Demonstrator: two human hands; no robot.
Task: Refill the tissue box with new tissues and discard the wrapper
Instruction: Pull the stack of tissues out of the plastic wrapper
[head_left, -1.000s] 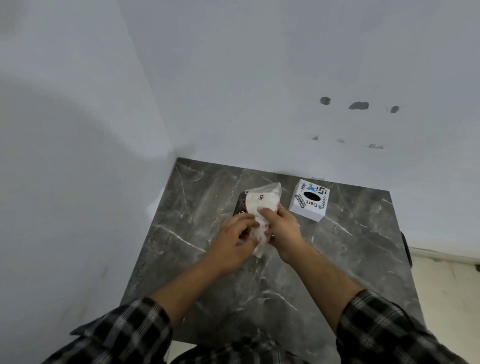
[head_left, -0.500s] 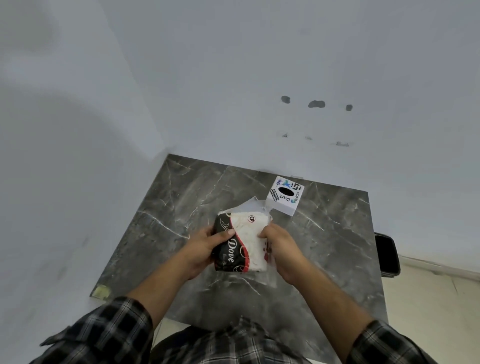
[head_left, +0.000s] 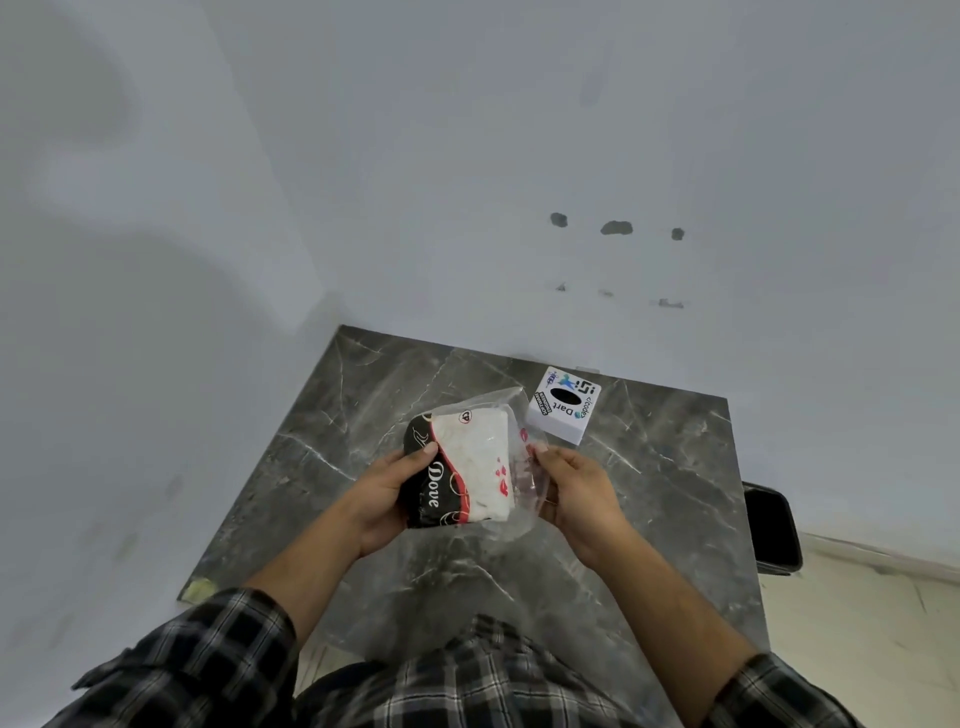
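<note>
A tissue pack (head_left: 467, 467) in a black, red and clear "Dove" wrapper is held above the dark marble table (head_left: 332, 415). My left hand (head_left: 387, 493) grips the pack's black left end. My right hand (head_left: 574, 491) pinches the loose clear plastic at the wrapper's right edge, pulled a little away from the white tissues. The white tissue box (head_left: 563, 405) with a black oval slot on top stands on the table beyond my right hand, near the wall.
The table sits in a corner between two grey-white walls. A black bin (head_left: 771, 527) stands on the floor just off the table's right edge. A small yellowish scrap (head_left: 200, 590) marks the table's near left corner.
My hands have drawn the pack nearer and turned it so the printed side faces up. My right hand has shifted from the pack's face to the wrapper's right edge.
</note>
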